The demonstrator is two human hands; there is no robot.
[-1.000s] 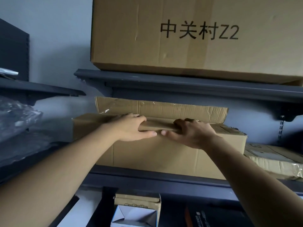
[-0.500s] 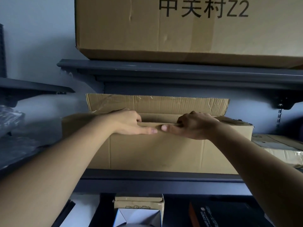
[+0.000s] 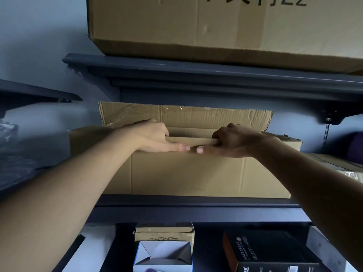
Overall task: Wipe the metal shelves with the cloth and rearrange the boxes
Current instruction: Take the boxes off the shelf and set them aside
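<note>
An open brown cardboard box (image 3: 186,173) sits on the middle dark metal shelf (image 3: 196,203), its rear flap standing upright. My left hand (image 3: 151,137) and my right hand (image 3: 235,141) both grip the box's folded front flap at its top edge, fingers curled over it and thumbs on the front face, thumb tips almost touching. No cloth is in view.
A large cardboard box (image 3: 216,26) with black lettering sits on the upper shelf (image 3: 196,71). Another carton (image 3: 337,163) lies to the right. Below are a small white box (image 3: 163,256), a tan box (image 3: 165,234) and a black box (image 3: 271,252). Plastic wrap (image 3: 11,150) lies at the left.
The view has closed in on the shelf and tilted down. My right hand has slid a little to the right along the flap; both hands keep their grip.
</note>
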